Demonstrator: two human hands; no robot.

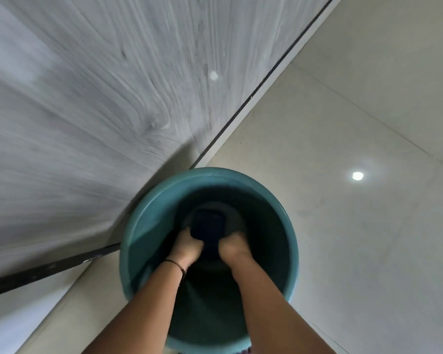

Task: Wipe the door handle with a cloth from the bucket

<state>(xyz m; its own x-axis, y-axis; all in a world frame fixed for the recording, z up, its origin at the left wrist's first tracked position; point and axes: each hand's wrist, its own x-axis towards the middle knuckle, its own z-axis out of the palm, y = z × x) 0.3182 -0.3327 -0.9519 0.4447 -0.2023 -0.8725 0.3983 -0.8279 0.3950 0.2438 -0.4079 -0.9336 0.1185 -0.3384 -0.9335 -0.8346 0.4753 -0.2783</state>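
A deep teal bucket stands on the floor right below me, close to the door. Both my arms reach down into it. At its bottom lies a dark blue cloth. My left hand grips the cloth's left side and my right hand grips its right side, fingers curled around it. A thin black band circles my left wrist. The door handle is out of view.
A grey wood-grain door fills the upper left, its dark bottom edge running diagonally beside the bucket. Pale glossy floor tiles spread to the right, with a ceiling light reflected in them.
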